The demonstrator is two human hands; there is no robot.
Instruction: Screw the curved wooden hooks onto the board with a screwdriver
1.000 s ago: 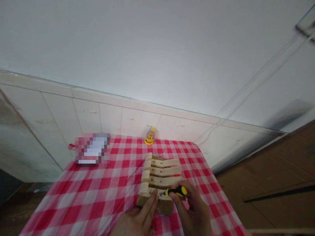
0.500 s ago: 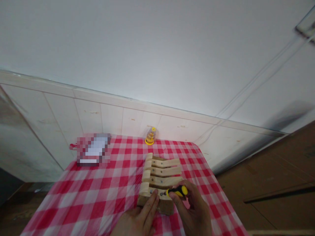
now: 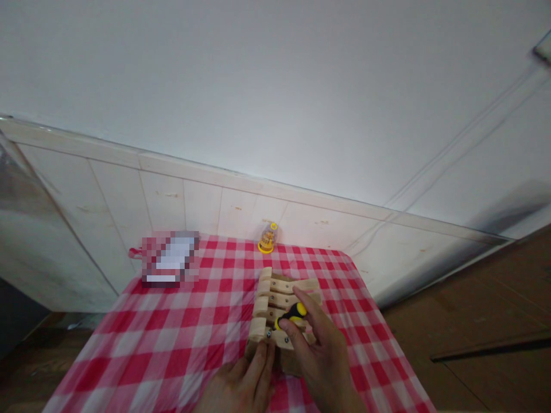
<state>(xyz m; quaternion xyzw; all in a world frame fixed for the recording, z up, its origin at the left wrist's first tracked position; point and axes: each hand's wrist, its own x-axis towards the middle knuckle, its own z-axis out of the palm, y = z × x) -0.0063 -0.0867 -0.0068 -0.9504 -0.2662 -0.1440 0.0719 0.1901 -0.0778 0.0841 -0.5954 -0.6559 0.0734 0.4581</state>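
A small wooden rack [image 3: 275, 298] of several curved slats screwed to a base lies on a red-and-white checked tablecloth [image 3: 181, 344]. My left hand [image 3: 243, 384] presses its fingers flat against the rack's near left corner. My right hand [image 3: 318, 355] pinches a short screwdriver [image 3: 291, 314] with a yellow-and-black handle, its tip at a screw in the nearest slat. The handle now leans up and away over the slats.
A small yellow-based clear container [image 3: 267, 238] stands at the table's far edge by the wall. A blurred-out flat object [image 3: 170, 261] lies at the far left of the table. Brown floor [image 3: 482, 321] lies to the right.
My right hand moved left and forward over the rack, swinging the screwdriver handle up. The view shifted slightly. My left hand stays on the rack's corner.
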